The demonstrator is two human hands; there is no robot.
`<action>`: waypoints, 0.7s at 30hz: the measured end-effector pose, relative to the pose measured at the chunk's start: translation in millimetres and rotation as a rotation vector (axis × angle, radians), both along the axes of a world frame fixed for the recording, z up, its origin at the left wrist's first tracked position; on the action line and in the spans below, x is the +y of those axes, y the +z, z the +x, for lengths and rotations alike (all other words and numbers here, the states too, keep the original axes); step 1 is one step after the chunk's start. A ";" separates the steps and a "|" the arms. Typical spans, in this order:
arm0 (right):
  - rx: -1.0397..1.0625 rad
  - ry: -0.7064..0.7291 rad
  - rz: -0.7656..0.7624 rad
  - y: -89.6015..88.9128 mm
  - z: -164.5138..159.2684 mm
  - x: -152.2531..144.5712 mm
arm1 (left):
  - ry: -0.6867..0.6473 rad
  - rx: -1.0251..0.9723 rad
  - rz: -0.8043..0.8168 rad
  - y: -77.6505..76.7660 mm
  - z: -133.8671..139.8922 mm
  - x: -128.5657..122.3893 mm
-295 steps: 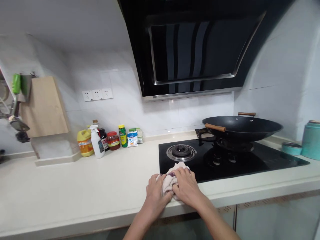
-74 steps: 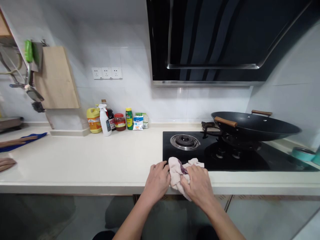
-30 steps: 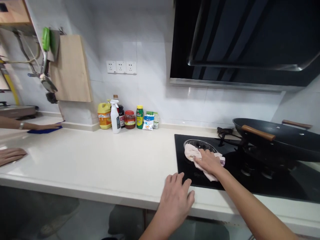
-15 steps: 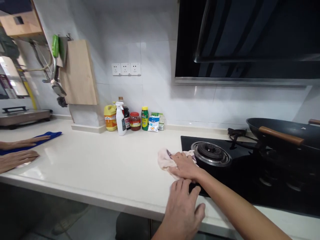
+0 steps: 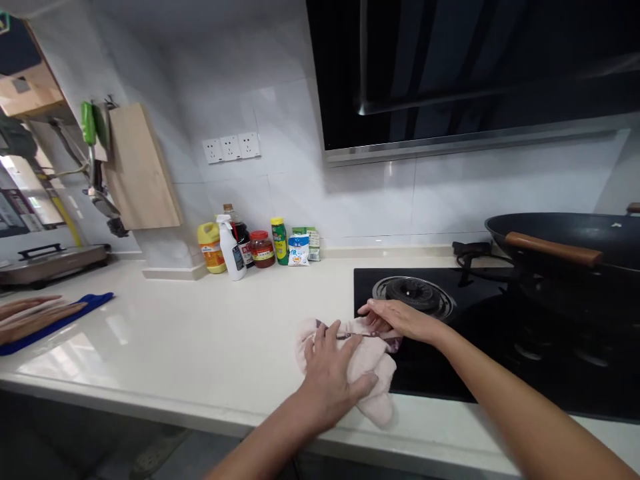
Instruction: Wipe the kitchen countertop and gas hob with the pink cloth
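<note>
A pinkish-white cleaning cloth with a dark patterned strip lies crumpled on the counter, its right edge over the black glass hob. My left hand rests on top of it with fingers spread. At the cloth's upper right edge, my right hand has its fingers curled down onto the fabric; the fingertips are partly hidden. Just behind that hand is the near burner.
A black wok with a wooden handle sits on the right burner. Along the wall stand a spray bottle, a yellow jug, a red-lidded jar and a salt packet. Another person's hands are on a blue cloth at left.
My left hand has moved from the counter's front edge up onto the cloth. My right hand has lifted from lying flat to curling at its edge. The cloth now spreads nearer the front.
</note>
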State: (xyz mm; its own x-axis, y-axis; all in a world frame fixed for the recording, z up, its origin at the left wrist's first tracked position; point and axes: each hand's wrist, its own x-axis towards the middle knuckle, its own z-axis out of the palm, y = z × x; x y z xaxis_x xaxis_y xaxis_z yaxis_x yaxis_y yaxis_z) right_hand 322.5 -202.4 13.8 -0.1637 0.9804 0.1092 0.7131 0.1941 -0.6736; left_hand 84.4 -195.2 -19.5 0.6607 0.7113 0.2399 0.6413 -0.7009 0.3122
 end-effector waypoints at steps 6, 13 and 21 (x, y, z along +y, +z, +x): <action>-0.281 -0.252 0.338 -23.9 20.5 14.3 | -0.050 0.177 -0.106 20.4 31.5 14.3; -0.361 -0.425 0.633 -23.2 16.6 23.5 | -0.124 0.104 0.038 9.4 54.1 68.1; -0.370 -0.378 0.597 -38.2 4.1 30.9 | 0.047 0.067 0.139 -7.9 111.2 150.5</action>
